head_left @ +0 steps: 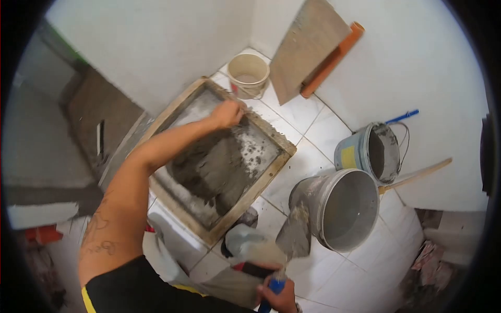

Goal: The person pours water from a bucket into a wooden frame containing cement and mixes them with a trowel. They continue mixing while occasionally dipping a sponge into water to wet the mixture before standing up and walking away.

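Observation:
My left hand [228, 113] reaches across the wooden-framed mixing tray [273, 173], its fingers closed beside the far rim. What they hold, if anything, is hidden. Below that arm, wet grey mortar [219, 161] lies heaped in the tray, with loose crumbs on the bare part and along the rim. Close to my body, my right hand [282, 298] grips the blue handle of a trowel [294, 237]. Its mortar-smeared blade points away from me, between the tray and a large grey bucket [319, 208].
Behind the tray stands a cream bucket [248, 70]. A board [308, 49] and an orange pipe [334, 60] lean on the wall. To the right are a mortar-crusted bucket [360, 151], a blue-handled tool [403, 117] and a wooden stick [417, 179], over white floor tiles [323, 271].

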